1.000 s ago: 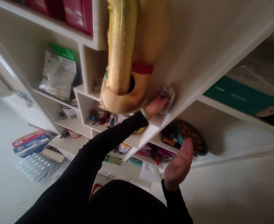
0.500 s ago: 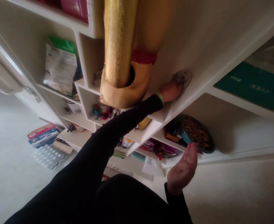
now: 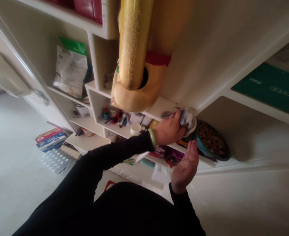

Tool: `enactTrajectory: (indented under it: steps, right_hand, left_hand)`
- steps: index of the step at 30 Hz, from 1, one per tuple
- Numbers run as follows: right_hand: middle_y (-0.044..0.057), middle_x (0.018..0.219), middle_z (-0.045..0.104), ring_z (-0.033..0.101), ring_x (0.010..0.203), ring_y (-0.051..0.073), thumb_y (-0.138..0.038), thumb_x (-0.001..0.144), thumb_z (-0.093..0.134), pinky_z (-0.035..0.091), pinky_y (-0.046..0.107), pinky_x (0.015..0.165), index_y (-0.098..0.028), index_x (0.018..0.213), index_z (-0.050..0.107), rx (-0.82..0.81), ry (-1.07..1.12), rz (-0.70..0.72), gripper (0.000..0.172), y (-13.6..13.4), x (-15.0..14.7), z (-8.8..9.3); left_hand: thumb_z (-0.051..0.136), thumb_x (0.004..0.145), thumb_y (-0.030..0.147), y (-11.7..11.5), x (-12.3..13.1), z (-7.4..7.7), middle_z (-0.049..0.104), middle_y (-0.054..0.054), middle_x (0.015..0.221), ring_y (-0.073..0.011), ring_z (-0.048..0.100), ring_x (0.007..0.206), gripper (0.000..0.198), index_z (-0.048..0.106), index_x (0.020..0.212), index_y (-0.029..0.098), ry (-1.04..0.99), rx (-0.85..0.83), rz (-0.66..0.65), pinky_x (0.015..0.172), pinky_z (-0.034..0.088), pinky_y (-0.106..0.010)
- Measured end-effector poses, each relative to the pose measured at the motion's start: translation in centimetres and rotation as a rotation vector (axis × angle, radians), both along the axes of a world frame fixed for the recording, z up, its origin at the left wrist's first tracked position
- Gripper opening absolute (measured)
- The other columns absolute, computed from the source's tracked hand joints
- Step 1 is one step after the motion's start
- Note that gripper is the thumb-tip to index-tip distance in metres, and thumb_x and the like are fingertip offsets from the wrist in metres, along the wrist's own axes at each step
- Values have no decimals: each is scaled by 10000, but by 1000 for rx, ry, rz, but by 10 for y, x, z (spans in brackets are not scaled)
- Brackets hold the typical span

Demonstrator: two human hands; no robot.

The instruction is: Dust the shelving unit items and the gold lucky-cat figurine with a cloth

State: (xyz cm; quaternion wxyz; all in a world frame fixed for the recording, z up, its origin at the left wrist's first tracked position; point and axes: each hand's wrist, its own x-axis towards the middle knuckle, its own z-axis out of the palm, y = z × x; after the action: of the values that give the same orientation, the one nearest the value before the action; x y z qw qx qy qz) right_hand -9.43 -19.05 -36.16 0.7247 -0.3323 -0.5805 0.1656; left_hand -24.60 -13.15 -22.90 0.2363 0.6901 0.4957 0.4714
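My left hand, with a pale bangle at the wrist, is closed on a crumpled whitish cloth with a blue edge. It is at the front edge of a white shelf, beside a dark blue-green bowl of brown pieces. Just below the cloth, my right hand is held up with palm turned and fingers stretched out, holding nothing. Above my left hand stands a cream-yellow rounded figure with a gold glittery cylinder against it.
White shelving surrounds the hands. A green-topped plastic packet stands at left, small bottles and a white cup nearer the middle. A teal box lies at right. Boxes and a dimpled tray are low at left.
My left hand has drawn the cloth back from deeper on the shelf to its front edge, closer to my right hand. My right hand has shifted slightly left and up.
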Motion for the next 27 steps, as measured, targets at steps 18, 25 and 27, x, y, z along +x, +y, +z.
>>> enactTrajectory:
  steps: [18,25,27]
  right_hand:
    - [172,1713,551,485,1637,331,-367,1141,367,295,686,1397,-124,1586,600,-41,44,-245,559,-31,27,9]
    - [116,1757,511,439,1667,324,-305,1141,358,293,662,1401,-208,1626,582,-28,-37,-139,543,-17,18,2]
    - [113,1782,474,420,1678,323,-296,1142,301,310,657,1394,-224,1667,530,-15,-92,-101,577,-10,7,5]
  left_hand:
    - [639,1070,207,45,37,67,482,-220,1719,-308,539,1562,701,334,1693,101,332,405,129,1268,506,-421]
    - [493,1080,113,17,29,-30,675,-205,1427,-262,794,1024,519,502,1596,158,592,233,219,805,628,-344]
    - [457,1092,112,12,28,-39,697,-197,1372,-257,796,994,517,514,1603,169,641,312,216,759,619,-327]
